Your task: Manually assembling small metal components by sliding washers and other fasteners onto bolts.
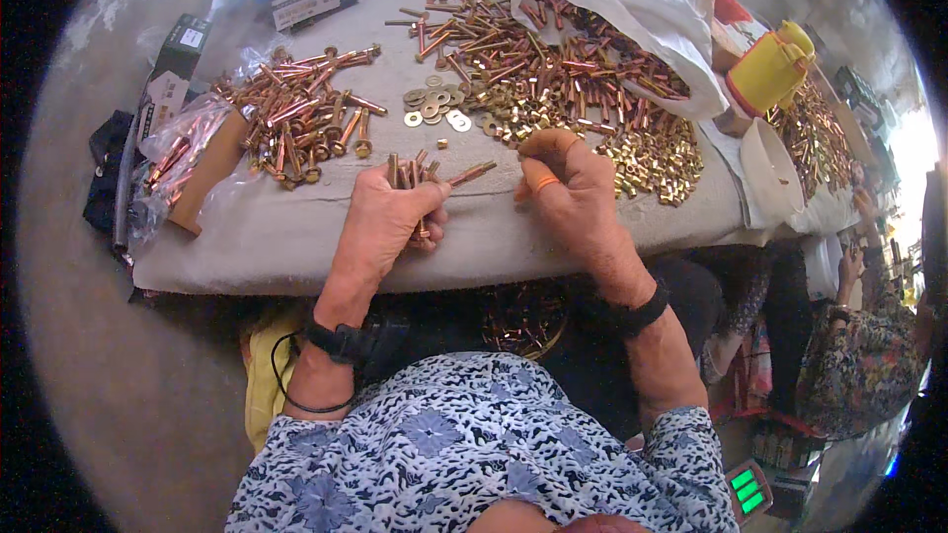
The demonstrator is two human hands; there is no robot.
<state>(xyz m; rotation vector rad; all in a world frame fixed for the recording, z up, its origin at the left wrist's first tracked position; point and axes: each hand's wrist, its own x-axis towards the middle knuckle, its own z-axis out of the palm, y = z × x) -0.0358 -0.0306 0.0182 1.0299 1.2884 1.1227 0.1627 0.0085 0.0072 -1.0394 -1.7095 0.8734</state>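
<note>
My left hand (395,207) is closed around several brass-coloured bolts (474,174); one long threaded end sticks out to the right past my thumb. My right hand (573,188) is a little to the right, its fingers curled but apart, with orange bands on some of them. Nothing shows between those fingers. It hovers at the near edge of a heap of small gold nuts (657,163). One loose nut (441,144) lies just beyond my left hand. Farther back sit flat washers (433,104) in a small pile.
A heap of assembled bolts (306,114) lies at the left, beside a cardboard piece (209,168) and plastic bags. Many long bolts (474,35) spread across the back under a white sack (632,0). A yellow container (770,64) stands right; another person's hand (851,266) shows beyond.
</note>
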